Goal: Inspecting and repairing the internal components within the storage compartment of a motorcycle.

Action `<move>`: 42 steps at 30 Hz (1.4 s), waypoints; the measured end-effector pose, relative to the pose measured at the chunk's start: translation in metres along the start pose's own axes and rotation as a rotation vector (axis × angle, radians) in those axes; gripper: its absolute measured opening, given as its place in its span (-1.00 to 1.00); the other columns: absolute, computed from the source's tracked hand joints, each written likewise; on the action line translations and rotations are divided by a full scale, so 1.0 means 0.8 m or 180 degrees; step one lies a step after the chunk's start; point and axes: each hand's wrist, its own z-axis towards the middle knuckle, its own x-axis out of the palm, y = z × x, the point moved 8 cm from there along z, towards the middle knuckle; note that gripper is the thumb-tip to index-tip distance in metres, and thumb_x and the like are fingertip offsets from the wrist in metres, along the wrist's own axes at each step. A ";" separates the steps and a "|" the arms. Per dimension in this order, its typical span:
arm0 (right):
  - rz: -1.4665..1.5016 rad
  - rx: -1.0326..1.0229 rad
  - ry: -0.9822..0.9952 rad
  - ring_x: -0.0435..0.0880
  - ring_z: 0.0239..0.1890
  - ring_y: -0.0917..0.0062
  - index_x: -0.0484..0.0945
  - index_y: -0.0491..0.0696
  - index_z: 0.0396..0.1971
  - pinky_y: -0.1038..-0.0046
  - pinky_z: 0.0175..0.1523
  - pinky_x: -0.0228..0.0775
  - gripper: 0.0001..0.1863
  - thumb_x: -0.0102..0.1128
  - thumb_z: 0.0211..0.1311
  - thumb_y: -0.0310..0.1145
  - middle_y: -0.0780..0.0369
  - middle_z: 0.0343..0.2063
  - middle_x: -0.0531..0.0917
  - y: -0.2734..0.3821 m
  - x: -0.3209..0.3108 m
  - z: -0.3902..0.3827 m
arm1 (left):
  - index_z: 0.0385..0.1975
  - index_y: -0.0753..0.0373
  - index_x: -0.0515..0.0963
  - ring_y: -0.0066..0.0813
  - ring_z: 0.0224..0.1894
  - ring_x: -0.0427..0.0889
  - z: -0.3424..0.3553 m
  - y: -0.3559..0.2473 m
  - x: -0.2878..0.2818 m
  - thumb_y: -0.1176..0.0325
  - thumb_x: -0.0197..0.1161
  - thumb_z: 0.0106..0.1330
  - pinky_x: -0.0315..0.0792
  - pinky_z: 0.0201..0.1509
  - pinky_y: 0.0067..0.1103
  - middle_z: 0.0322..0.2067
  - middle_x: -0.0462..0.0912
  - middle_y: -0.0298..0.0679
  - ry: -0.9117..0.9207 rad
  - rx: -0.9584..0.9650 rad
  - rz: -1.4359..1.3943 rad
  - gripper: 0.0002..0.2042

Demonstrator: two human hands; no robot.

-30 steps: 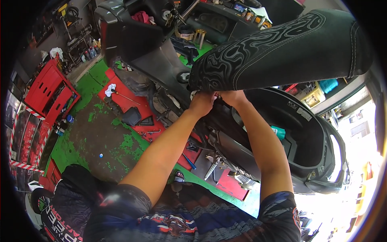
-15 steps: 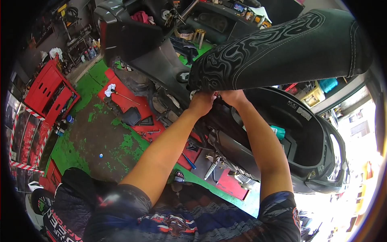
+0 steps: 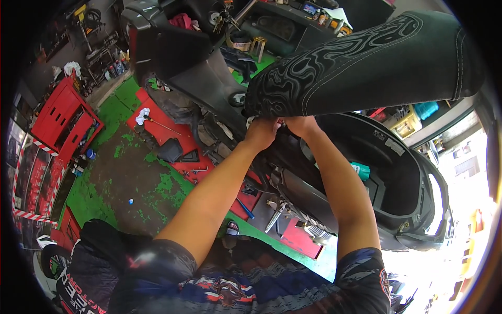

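A raised black scooter seat [image 3: 376,63] with a swirled pattern and pale stitching slants over my hands. Just under its front end, my left hand [image 3: 261,134] is closed, with the fingertips partly hidden. Close beside it on the right, my right hand [image 3: 301,126] is closed too, its fingers tucked beneath the seat edge. Something small shows between the two hands, too small to name. Below and right of them lies the open underseat storage bin [image 3: 395,183], with a teal container [image 3: 360,170] inside. The scooter's grey-black body [image 3: 209,70] stretches away to the far left.
On the red lift platform [image 3: 183,125] lie a screwdriver [image 3: 166,125], a white rag [image 3: 142,116], black parts and small tools. A red tool cabinet [image 3: 65,118] stands at the left. A blue-handled tool [image 3: 245,208] rests near the scooter's stand. A crowded workbench is at the back.
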 end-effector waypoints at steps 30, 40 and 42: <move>0.0185 -0.0292 -0.0486 0.60 0.09 0.10 0.67 -0.06 -0.06 0.21 0.21 0.41 -0.66 0.25 0.13 -0.41 0.04 -0.03 0.68 0.011 -0.011 0.000 | -0.08 0.15 0.55 0.07 -0.14 0.66 -0.002 0.001 -0.006 0.36 0.21 0.32 0.54 -0.09 -0.14 -0.23 0.68 -0.03 -0.0103 -0.0010 0.0072 -0.80; -0.0270 -0.0448 -0.0215 0.58 0.12 0.10 0.66 -0.06 -0.03 0.22 0.24 0.39 -0.64 0.27 0.12 -0.43 0.05 0.01 0.67 0.008 -0.007 0.000 | -0.11 0.19 0.56 0.04 -0.11 0.66 0.000 -0.007 -0.008 0.36 0.24 0.32 0.50 -0.03 -0.14 -0.20 0.69 -0.04 -0.0052 -0.0071 -0.0112 -0.81; -0.0413 -0.0286 -0.0212 0.58 0.12 0.10 0.66 -0.06 -0.03 0.22 0.24 0.39 -0.64 0.26 0.13 -0.42 0.05 0.01 0.67 -0.001 -0.008 -0.001 | -0.11 0.20 0.56 0.04 -0.12 0.66 0.002 -0.009 -0.008 0.36 0.24 0.32 0.50 -0.03 -0.14 -0.22 0.69 -0.04 0.0006 -0.0092 -0.0099 -0.81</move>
